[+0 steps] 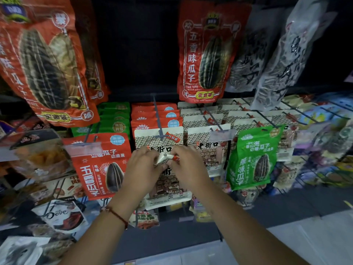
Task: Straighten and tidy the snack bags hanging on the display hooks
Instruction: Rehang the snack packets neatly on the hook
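Left hand (142,165) and right hand (183,165) both pinch white snack bag (168,190) crumpled top, hook (158,119) directly above.

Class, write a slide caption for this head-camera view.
Both hands, left and right, pinch a white snack bag's crumpled top at the hooks.

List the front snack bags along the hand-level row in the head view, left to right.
Red sunflower-seed bag → cream bag pinched at its top by left hand and right hand → second cream bag → green bag.

A dim black display rack (141,54) stands over pale floor tiles (305,245).
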### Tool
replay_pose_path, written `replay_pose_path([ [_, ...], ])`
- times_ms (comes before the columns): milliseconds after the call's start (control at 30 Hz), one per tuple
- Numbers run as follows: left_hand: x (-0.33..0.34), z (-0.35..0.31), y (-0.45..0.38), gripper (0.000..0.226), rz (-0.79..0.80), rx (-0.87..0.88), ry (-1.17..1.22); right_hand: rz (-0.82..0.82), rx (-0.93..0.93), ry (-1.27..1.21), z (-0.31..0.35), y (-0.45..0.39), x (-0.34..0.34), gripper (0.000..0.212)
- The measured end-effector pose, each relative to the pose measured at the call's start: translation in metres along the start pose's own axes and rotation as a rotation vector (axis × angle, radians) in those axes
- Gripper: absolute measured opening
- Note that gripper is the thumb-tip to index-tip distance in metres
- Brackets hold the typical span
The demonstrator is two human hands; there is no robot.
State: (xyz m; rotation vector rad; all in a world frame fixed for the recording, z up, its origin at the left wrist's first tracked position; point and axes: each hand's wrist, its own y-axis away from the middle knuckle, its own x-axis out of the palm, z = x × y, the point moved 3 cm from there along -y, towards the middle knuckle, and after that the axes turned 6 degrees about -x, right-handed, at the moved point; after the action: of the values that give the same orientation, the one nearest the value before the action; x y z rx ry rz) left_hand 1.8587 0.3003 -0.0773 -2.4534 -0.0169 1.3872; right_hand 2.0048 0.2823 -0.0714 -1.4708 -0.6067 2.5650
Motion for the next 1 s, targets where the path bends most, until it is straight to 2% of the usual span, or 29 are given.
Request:
replay_pose_path([
  [333,-0.035,-0.018,0.012,0.032,0.297,0.115,-0.028,0.097,-0.056,0.035,0.011,0.029,-0.038,0.019],
  [433,-0.032,-0.021,0.013,0.028,0.375,0.157,0.001,0.151,-0.028,0.107,0.007,0.037,-0.041,0.024],
  [533,-0.021,-0.02,0.01,0.024,0.447,0.199,0.018,0.19,-0.03,0.157,0.001,0.045,-0.043,0.018],
  [600,-0.012,-0.024,0.01,0.016,0.449,0.273,0.011,0.198,-0.029,0.171,-0.008,0.053,-0.044,0.01],
  [700,-0.002,-0.041,0.01,0.015,0.391,0.401,-0.053,0.183,-0.006,0.169,-0.026,0.066,-0.052,0.019],
  [1000,0.047,-0.143,0.007,0.029,0.331,0.578,-0.19,0.072,-0.059,0.188,-0.112,0.093,-0.119,0.01],
])
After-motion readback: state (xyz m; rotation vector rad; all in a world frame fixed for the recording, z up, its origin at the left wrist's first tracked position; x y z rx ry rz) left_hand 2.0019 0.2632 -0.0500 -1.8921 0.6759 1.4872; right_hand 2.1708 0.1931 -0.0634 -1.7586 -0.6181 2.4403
